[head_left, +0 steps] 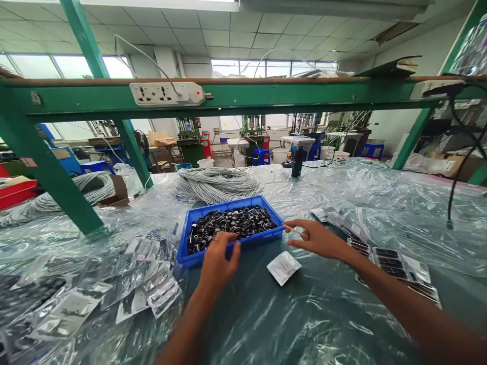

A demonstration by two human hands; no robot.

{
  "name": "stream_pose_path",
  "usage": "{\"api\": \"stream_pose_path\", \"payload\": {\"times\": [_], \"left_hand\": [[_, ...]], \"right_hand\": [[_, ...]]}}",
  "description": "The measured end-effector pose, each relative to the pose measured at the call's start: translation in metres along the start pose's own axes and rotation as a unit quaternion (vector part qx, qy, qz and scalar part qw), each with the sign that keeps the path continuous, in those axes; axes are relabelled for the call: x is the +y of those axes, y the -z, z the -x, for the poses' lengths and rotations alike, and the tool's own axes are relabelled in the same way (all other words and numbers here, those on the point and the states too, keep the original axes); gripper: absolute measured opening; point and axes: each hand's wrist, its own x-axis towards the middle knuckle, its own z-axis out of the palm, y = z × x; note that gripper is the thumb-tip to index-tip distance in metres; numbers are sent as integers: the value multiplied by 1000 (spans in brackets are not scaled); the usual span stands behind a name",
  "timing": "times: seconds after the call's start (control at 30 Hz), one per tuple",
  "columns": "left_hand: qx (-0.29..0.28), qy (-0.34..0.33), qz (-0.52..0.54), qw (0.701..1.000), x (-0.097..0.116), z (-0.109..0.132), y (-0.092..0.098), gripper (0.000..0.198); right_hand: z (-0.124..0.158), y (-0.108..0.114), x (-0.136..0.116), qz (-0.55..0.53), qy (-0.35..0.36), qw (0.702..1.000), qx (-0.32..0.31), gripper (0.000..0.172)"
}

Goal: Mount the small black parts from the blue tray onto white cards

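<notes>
A blue tray (195,218) full of small black parts (232,223) sits on the plastic-covered table. My left hand (219,261) rests at the tray's front edge, its fingers curled over the rim; what they hold, if anything, is hidden. My right hand (315,237) hovers just right of the tray with its fingers stretched out and a thin stick-like thing (293,230) lying between them. A small white packet (283,267) lies flat on the table between the two hands.
Heaps of clear packets (144,284) lie at the left, and filled packets (388,256) lie at the right. Coils of grey cable (218,183) sit behind the tray. A green frame (243,96) with a power strip (167,94) spans overhead.
</notes>
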Motion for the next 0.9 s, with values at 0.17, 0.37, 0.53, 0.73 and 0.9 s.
{"api": "stream_pose_path", "payload": {"times": [0.17,0.37,0.53,0.73,0.9], "left_hand": [[-256,-18,-20,966,58,34,-46,79],[-295,-34,-19,955,68,40,-57,36],[-295,-35,-4,955,65,40,-49,36],[-287,-37,4,957,63,43,-53,37],[-299,-38,12,954,60,43,-53,40]], "right_hand": [[-9,-28,-14,-386,-47,921,1,57],[-22,-72,0,-518,-63,849,88,57],[-19,-77,0,-523,-67,839,132,57],[-9,-75,-4,-533,-55,833,135,58],[-9,-98,-4,-530,-54,830,164,57]]}}
